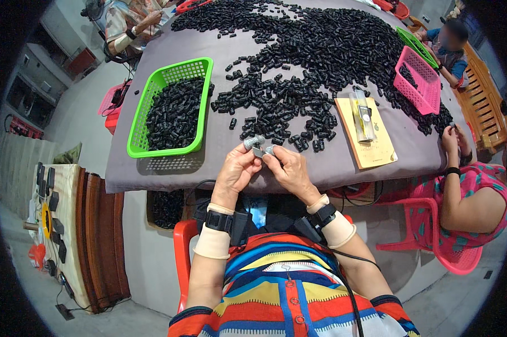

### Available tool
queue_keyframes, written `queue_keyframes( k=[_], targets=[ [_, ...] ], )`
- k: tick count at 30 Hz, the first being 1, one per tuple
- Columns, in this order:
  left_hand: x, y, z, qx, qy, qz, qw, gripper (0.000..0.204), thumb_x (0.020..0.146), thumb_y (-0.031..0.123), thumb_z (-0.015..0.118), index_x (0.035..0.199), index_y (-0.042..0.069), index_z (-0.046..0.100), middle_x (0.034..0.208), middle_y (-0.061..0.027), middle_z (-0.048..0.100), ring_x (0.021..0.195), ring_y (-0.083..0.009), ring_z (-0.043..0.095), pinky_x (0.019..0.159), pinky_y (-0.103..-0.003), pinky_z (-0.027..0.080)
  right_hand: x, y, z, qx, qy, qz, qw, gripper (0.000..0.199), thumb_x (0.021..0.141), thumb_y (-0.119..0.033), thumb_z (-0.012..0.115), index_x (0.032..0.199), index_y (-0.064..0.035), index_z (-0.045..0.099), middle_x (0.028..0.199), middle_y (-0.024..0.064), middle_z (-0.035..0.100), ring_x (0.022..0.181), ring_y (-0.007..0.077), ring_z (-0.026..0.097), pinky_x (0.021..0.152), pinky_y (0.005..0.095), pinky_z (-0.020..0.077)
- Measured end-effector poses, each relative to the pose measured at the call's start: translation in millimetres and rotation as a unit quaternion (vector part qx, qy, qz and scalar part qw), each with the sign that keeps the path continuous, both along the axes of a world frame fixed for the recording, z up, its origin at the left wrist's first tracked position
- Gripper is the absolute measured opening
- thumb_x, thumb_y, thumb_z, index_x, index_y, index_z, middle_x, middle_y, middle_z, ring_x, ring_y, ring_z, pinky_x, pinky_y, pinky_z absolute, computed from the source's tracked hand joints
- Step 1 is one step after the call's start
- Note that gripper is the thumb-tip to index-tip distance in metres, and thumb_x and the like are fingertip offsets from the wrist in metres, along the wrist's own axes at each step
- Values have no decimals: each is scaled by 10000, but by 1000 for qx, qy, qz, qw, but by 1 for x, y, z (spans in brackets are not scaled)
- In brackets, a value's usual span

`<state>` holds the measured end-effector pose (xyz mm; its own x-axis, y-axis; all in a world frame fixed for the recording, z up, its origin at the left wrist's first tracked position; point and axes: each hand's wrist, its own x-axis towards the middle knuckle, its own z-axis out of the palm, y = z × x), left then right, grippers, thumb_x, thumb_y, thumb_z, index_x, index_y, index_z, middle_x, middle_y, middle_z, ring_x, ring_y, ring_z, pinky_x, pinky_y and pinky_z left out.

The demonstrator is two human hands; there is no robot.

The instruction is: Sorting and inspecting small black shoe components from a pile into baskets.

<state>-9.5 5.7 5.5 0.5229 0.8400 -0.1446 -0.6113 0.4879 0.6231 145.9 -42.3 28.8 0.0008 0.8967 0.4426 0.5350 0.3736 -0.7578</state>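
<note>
Just over the table's near edge, my left hand pinches a small grey, blocky piece between thumb and index finger. My right hand meets it from the other side, its thumb and index finger closed at the piece. Grey wrappings cover the index fingertips. Fingers hide most of the held piece, so its exact kind cannot be made out. Beyond my fingers lies a loose spread of small black cylindrical parts, joined to a big heap farther back.
At left stands a green basket full of black parts. To the right, a clear plastic case rests on a tan notepad. A pink basket sits farther right. Co-workers sit around the grey-clothed table; one is close at right.
</note>
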Motion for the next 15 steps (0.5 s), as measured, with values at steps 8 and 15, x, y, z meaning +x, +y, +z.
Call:
queue_keyframes(
  k=[8,15],
  targets=[
    [1,0,3,-11,2,-4,1000,271,846,24,552,1116,25,548,860,-42,603,629,-73,521,536,-190,440,-1,1,-1,8,13,3,1000,182,828,-189,578,788,-12,559,669,142,548,571,298,547,504,353,401],
    [1,1,1,-19,13,1,1000,223,845,15,542,1067,26,561,844,-34,598,618,-75,522,531,-198,438,-2,2,0,19,-5,-2,1000,202,827,-190,576,737,-16,527,640,142,529,562,305,539,494,364,393]
  ],
)
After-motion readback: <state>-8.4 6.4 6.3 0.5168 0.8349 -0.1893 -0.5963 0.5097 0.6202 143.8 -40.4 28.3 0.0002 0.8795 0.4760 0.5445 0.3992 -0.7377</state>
